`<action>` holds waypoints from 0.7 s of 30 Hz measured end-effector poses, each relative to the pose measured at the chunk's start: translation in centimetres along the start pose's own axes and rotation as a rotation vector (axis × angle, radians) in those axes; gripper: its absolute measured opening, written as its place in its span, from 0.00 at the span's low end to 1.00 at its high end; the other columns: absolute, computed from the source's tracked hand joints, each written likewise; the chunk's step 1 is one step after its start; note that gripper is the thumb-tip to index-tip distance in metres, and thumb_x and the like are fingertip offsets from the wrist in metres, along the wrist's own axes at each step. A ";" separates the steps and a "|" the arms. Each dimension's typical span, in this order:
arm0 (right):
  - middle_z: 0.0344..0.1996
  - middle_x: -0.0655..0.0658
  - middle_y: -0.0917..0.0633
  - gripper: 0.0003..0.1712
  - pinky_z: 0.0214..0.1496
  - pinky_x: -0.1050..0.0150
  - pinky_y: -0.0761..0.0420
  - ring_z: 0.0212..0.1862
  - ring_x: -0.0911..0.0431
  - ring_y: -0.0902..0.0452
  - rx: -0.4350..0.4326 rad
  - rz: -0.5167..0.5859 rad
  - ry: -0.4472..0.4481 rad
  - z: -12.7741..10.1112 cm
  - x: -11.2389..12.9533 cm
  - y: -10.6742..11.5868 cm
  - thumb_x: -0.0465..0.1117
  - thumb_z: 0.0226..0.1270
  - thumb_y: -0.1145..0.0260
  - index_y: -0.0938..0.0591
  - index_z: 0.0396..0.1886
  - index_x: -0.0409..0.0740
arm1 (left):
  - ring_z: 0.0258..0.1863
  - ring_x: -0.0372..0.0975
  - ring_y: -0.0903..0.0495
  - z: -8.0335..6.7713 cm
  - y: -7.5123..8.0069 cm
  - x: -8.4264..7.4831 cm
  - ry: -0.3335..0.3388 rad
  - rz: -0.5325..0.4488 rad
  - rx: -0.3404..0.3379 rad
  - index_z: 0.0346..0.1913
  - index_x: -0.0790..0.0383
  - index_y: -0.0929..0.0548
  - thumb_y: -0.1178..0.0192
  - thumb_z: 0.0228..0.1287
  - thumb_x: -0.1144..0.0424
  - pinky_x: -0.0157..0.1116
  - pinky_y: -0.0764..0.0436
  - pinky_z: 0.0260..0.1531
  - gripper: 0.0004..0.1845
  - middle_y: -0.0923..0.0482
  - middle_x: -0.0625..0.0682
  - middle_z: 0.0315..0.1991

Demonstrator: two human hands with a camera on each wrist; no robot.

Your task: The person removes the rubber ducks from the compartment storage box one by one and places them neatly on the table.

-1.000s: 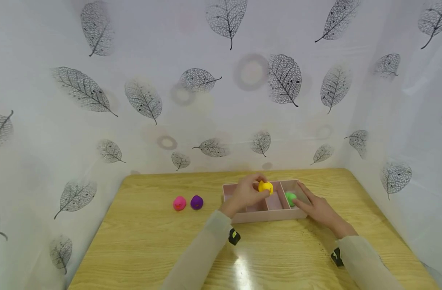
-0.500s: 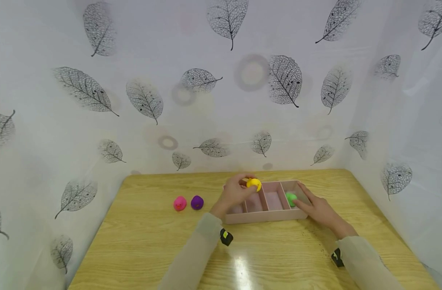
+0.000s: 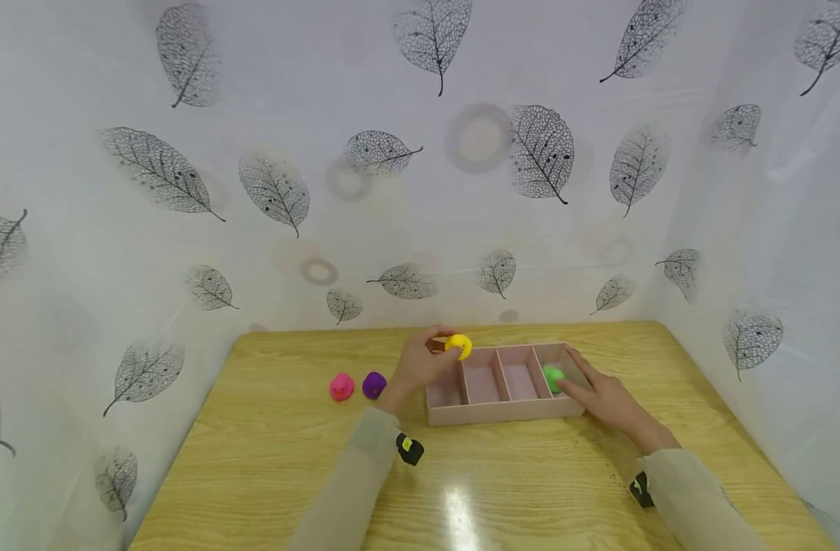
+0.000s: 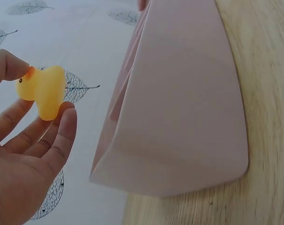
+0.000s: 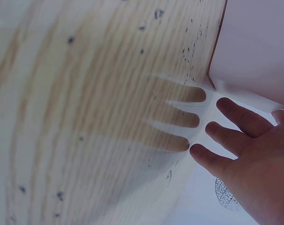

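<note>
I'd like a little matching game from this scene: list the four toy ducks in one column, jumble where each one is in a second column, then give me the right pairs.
Things:
1. yellow duck
2. green duck
3. pink duck
4. purple duck

Places:
A. in the rightmost compartment of the pink tray, by the right hand
B. on the table, farthest to the left
C. pinched in the fingers of the left hand, above the tray's far left end
D. on the table, between another duck and the tray

Pairs: 1-C, 2-A, 3-B, 4-D
</note>
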State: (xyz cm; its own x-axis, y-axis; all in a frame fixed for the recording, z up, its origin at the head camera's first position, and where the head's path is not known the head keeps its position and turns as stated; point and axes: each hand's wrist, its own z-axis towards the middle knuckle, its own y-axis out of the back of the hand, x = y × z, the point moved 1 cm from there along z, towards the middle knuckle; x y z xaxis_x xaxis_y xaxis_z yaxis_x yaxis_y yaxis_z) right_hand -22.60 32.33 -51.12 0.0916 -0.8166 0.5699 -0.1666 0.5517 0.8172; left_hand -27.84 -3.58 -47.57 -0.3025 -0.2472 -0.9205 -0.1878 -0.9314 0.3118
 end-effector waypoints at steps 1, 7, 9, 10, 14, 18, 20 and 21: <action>0.74 0.16 0.36 0.51 0.63 0.25 0.26 0.67 0.17 0.31 0.001 0.001 0.000 0.0 0.0 0.0 0.65 0.80 0.46 0.57 0.88 0.50 | 0.43 0.48 0.13 -0.1 0.3 0.1 -0.001 -0.003 -0.005 0.57 0.61 0.12 0.32 0.66 0.64 0.34 0.12 0.40 0.17 0.14 0.60 0.57; 0.74 0.16 0.36 0.51 0.63 0.25 0.26 0.67 0.17 0.31 0.006 0.007 -0.004 0.0 -0.1 -0.1 0.66 0.80 0.46 0.57 0.88 0.51 | 0.44 0.47 0.14 -0.8 2.1 0.6 0.017 0.010 -0.032 0.56 0.60 0.12 0.32 0.66 0.65 0.34 0.13 0.41 0.16 0.14 0.59 0.57; 0.74 0.16 0.36 0.51 0.63 0.25 0.26 0.67 0.17 0.32 0.008 0.008 -0.006 0.1 -0.2 -0.1 0.66 0.80 0.46 0.57 0.88 0.51 | 0.44 0.49 0.14 -1.1 2.6 0.9 0.019 0.005 -0.045 0.56 0.61 0.12 0.32 0.66 0.66 0.34 0.13 0.42 0.16 0.14 0.60 0.56; 0.74 0.16 0.36 0.51 0.63 0.25 0.26 0.68 0.17 0.32 0.008 0.007 -0.007 0.1 -0.2 -0.1 0.66 0.80 0.46 0.57 0.88 0.51 | 0.44 0.48 0.14 -1.2 2.8 1.0 0.021 0.003 -0.052 0.56 0.62 0.12 0.32 0.65 0.66 0.33 0.14 0.41 0.16 0.14 0.60 0.56; 0.74 0.16 0.37 0.52 0.64 0.24 0.26 0.68 0.17 0.33 0.010 0.008 -0.012 0.1 -0.3 -0.2 0.66 0.80 0.46 0.58 0.88 0.51 | 0.43 0.48 0.13 -1.6 3.8 1.6 0.019 0.003 -0.074 0.56 0.64 0.12 0.31 0.65 0.67 0.32 0.14 0.41 0.17 0.14 0.60 0.56; 0.75 0.17 0.38 0.52 0.64 0.24 0.27 0.69 0.17 0.34 0.010 0.010 -0.015 0.1 -0.3 -0.2 0.67 0.80 0.46 0.57 0.88 0.50 | 0.44 0.48 0.12 -2.1 4.7 2.1 0.013 0.013 -0.085 0.57 0.67 0.14 0.31 0.66 0.67 0.31 0.14 0.42 0.18 0.14 0.63 0.57; 0.75 0.17 0.38 0.52 0.64 0.24 0.27 0.69 0.17 0.34 0.009 0.013 -0.017 0.1 -0.3 -0.1 0.67 0.80 0.47 0.58 0.88 0.51 | 0.44 0.48 0.12 -2.3 5.1 2.3 0.017 0.008 -0.089 0.57 0.67 0.14 0.31 0.66 0.68 0.31 0.13 0.42 0.18 0.14 0.63 0.56; 0.75 0.16 0.38 0.52 0.64 0.24 0.27 0.69 0.17 0.34 0.009 0.011 -0.013 0.1 -0.3 -0.1 0.67 0.80 0.47 0.58 0.88 0.51 | 0.44 0.48 0.12 -2.3 5.3 2.5 0.022 0.010 -0.092 0.57 0.67 0.14 0.31 0.66 0.68 0.31 0.13 0.42 0.17 0.14 0.63 0.56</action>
State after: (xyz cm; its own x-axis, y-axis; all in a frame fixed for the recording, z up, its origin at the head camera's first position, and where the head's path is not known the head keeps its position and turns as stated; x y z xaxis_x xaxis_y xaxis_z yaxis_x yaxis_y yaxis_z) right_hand -22.69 32.52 -51.44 0.0765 -0.8126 0.5778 -0.1764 0.5593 0.8099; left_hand -27.40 -9.77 -48.72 -0.2834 -0.2617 -0.9226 -0.0980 -0.9491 0.2994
